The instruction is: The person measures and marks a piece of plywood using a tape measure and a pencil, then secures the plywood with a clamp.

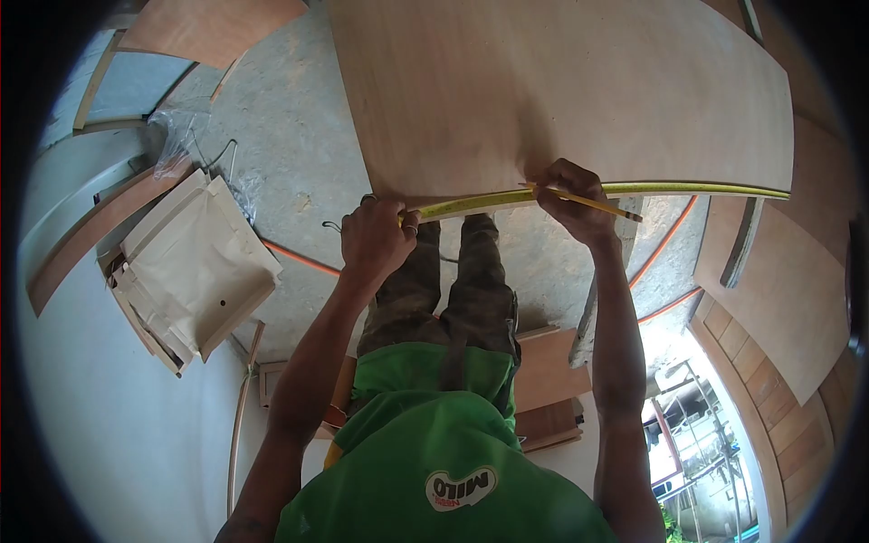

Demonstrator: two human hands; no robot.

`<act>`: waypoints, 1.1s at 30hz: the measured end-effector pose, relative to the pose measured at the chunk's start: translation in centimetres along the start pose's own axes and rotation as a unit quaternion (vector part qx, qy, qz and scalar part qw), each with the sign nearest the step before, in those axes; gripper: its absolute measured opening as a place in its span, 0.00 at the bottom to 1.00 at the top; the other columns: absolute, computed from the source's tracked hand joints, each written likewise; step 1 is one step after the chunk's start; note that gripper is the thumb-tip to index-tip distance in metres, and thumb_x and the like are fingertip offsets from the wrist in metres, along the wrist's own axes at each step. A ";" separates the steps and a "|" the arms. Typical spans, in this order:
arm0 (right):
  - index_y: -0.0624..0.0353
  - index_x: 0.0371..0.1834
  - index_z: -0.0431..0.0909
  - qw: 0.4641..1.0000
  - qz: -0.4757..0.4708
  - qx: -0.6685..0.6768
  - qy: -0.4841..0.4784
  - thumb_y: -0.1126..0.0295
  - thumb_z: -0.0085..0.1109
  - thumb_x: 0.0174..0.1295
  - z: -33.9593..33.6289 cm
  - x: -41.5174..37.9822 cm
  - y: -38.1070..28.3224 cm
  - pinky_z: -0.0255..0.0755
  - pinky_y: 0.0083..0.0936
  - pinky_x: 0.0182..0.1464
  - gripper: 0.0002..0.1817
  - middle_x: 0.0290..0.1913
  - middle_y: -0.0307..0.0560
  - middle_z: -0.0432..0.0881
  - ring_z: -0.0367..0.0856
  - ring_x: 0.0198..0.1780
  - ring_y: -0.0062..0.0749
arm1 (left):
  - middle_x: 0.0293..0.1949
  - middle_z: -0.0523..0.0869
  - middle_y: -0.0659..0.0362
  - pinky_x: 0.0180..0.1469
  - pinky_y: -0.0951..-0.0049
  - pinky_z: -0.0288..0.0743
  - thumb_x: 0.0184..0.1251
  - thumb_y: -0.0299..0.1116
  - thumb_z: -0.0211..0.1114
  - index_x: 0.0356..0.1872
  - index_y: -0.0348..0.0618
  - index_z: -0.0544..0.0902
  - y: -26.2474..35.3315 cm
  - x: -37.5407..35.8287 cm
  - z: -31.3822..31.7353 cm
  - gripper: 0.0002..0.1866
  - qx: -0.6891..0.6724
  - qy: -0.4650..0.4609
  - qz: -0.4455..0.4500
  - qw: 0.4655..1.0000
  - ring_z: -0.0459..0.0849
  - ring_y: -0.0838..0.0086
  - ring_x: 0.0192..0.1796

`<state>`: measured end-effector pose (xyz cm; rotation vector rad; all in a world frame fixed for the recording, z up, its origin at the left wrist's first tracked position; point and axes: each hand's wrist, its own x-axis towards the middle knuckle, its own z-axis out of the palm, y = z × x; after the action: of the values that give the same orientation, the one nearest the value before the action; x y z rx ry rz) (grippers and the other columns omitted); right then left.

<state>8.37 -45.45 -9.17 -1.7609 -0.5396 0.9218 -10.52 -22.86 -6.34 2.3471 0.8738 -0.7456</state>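
A large plywood sheet (579, 90) lies in front of me, its near edge by my hands. A yellow tape measure (697, 188) is stretched along that edge, reaching to the sheet's right corner. At the sheet's left corner, my left hand (376, 237) is closed on the tape's near end; the tape case, if there, is hidden by the fingers. My right hand (575, 201) is closed around a yellow pencil (615, 209) over the tape, near the middle of the edge. The pencil's tip points left, close to the plywood.
A beige cardboard-like box (195, 262) leans at the left near clear plastic wrap (181, 136). An orange cord (665, 242) crosses the concrete floor (290, 172). More plywood (769, 290) stands on the right, beside a bright opening with scaffolding (701, 434).
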 end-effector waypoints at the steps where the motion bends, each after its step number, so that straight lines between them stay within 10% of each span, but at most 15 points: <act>1: 0.64 0.31 0.76 1.000 0.001 0.000 -0.001 0.77 0.61 0.53 -0.1 0.1 0.1 0.73 0.20 0.39 0.05 0.27 0.37 0.76 0.81 0.36 0.22 | 0.38 0.85 0.47 0.47 0.57 0.77 0.62 0.42 0.63 0.40 0.40 0.84 0.1 -0.1 0.0 0.15 -0.005 0.005 -0.003 1.000 0.84 0.55 0.42; 10: 0.64 0.29 0.80 0.998 0.042 -0.048 -0.030 0.76 0.64 0.53 -0.2 0.0 0.3 0.77 0.21 0.41 0.03 0.31 0.41 0.83 0.83 0.37 0.21 | 0.39 0.84 0.45 0.46 0.58 0.78 0.62 0.41 0.63 0.40 0.39 0.84 0.1 0.0 -0.1 0.15 -0.014 0.000 -0.004 1.000 0.85 0.54 0.41; 13: 0.61 0.27 0.77 0.974 -0.164 -0.153 -0.031 0.78 0.63 0.50 0.0 0.2 0.3 0.71 0.18 0.31 0.04 0.25 0.40 0.77 0.78 0.29 0.17 | 0.39 0.84 0.45 0.46 0.58 0.78 0.62 0.41 0.63 0.40 0.39 0.85 0.1 0.0 -0.2 0.15 -0.010 0.000 -0.004 1.000 0.85 0.54 0.41; 18: 0.62 0.26 0.75 0.997 -0.004 -0.083 -0.009 0.79 0.62 0.51 0.3 -0.1 -0.5 0.71 0.18 0.30 0.04 0.25 0.38 0.76 0.77 0.27 0.16 | 0.40 0.84 0.44 0.47 0.58 0.78 0.62 0.41 0.63 0.41 0.39 0.85 0.1 0.0 -0.1 0.16 -0.009 -0.002 -0.002 1.000 0.85 0.54 0.41; 22: 0.63 0.33 0.81 0.981 -0.112 -0.151 -0.051 0.75 0.65 0.54 -0.2 0.0 0.8 0.76 0.18 0.35 0.05 0.31 0.41 0.83 0.81 0.32 0.19 | 0.40 0.84 0.44 0.47 0.59 0.78 0.62 0.42 0.63 0.42 0.38 0.84 0.5 0.0 -0.4 0.16 -0.006 -0.003 -0.007 1.000 0.85 0.54 0.42; 33: 0.63 0.33 0.81 0.997 0.031 -0.059 -0.033 0.75 0.64 0.54 0.1 -0.1 -0.2 0.74 0.18 0.34 0.05 0.30 0.40 0.83 0.80 0.31 0.18 | 0.35 0.85 0.50 0.42 0.57 0.75 0.60 0.41 0.64 0.40 0.42 0.85 -0.4 0.1 0.7 0.14 -0.007 0.030 0.009 0.999 0.85 0.59 0.36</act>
<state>8.23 -45.42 -8.95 -1.8674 -0.5951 1.0127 -10.97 -23.01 -7.01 2.3730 0.8782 -0.6627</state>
